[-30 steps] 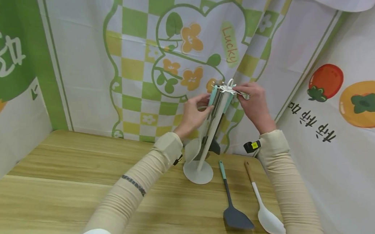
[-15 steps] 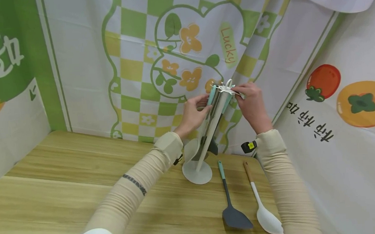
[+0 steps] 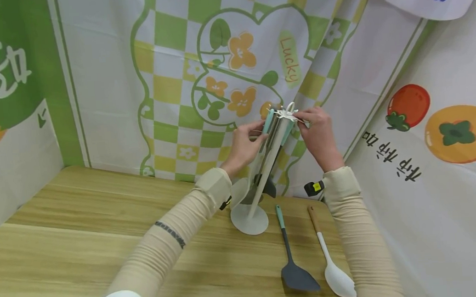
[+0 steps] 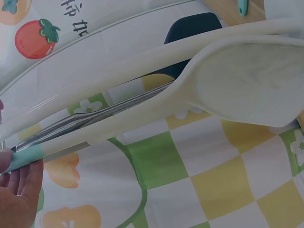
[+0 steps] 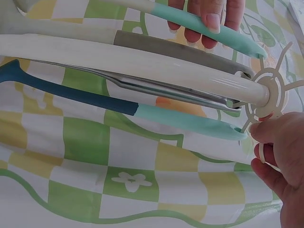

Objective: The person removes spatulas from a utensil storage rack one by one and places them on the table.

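A white utensil rack (image 3: pixel 249 219) stands on the table, with a round base, a pole and a ring of hooks on top. My left hand (image 3: pixel 244 146) pinches the teal handle of a cream spatula (image 4: pixel 242 78) by the hooks; in the right wrist view the tip of that handle (image 5: pixel 204 31) meets a hook. On the other side, my right hand (image 5: pixel 285 152) pinches one arm of the hook ring (image 5: pixel 268 95). Also hanging there are a dark blue utensil (image 5: pixel 71 92) with a teal handle, a grey-handled one (image 5: pixel 175 52) and a metal one (image 5: pixel 166 90).
On the wooden table (image 3: pixel 104 250), right of the rack, lie a dark grey spatula (image 3: pixel 298 275) with a teal handle and a white spoon (image 3: pixel 339 279) with a wooden handle. A printed cloth (image 3: pixel 171 88) hangs just behind the rack.
Both hands keep their hold and barely move. The cream spatula's head has swung slightly left beside the pole. The head view has shifted a little.
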`<state>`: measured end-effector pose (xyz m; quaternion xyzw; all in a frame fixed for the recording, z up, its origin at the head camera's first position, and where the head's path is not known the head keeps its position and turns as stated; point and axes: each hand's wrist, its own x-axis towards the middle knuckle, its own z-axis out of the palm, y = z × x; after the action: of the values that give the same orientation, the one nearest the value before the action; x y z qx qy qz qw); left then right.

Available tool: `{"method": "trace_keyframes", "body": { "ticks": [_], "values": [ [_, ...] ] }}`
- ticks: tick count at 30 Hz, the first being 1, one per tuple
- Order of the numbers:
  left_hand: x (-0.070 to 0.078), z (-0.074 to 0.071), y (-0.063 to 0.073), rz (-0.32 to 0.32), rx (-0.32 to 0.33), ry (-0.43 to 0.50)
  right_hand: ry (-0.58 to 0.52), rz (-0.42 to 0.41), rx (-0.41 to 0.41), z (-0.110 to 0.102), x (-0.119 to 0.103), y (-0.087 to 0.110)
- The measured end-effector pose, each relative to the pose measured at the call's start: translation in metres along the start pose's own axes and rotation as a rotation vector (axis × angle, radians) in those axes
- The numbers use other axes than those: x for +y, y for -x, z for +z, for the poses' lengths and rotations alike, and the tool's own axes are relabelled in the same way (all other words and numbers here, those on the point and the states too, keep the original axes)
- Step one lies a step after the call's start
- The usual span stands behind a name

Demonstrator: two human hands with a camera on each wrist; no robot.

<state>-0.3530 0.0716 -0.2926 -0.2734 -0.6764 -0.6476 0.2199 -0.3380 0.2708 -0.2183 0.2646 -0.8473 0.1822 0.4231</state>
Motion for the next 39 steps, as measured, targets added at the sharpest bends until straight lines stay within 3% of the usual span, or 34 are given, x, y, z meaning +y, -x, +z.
{"method": "trace_keyframes", "body": {
  "ticks": [20,32,39],
  "values": [
    [0.008,-0.014,-0.002,-0.007,0.068,-0.003,0.01,0.015,0.014,0.006,-0.005,-0.002],
    [0.011,-0.029,0.001,0.037,0.103,-0.032,0.032,0.037,-0.003,0.004,-0.009,0.0],
    [0.007,-0.039,0.006,0.063,0.109,-0.001,0.057,0.037,0.016,0.001,-0.009,0.002]
  ]
}}
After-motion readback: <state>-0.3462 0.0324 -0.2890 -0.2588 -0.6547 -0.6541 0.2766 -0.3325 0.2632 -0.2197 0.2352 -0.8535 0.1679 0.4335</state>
